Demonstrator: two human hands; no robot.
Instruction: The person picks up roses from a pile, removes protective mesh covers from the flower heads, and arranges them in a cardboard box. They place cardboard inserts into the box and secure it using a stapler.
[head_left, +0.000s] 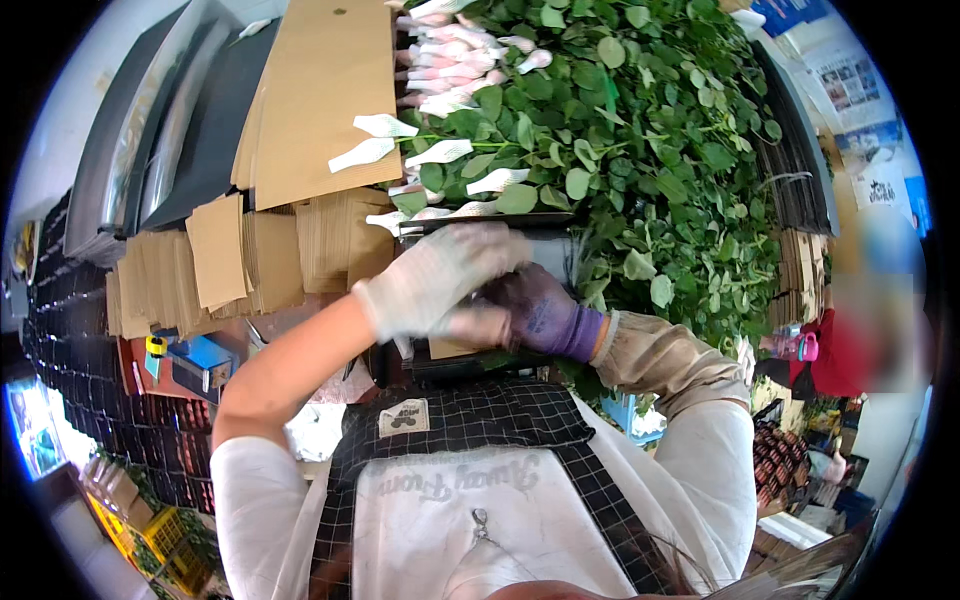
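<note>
My left hand (442, 281), in a white glove, is blurred and lies across an open black box or tray (480, 219) in front of my chest. My right hand (546, 313), in a purple glove with a dark palm, meets it from the right. The fingers overlap, and whatever may be between them is hidden. Brown cardboard (450, 349) shows inside the black frame beneath my hands. Just beyond lie leafy cut stems (660, 150), their flower heads wrapped in white foam netting (435, 152).
Large cardboard sheets (330, 97) and stacked smaller cardboard pieces (217, 251) are at the left. Black sheets with clear film (172, 127) lie farther left. At right are a black stack (795, 150) and a person in red (832, 352). A blue box (202, 360) stands lower left.
</note>
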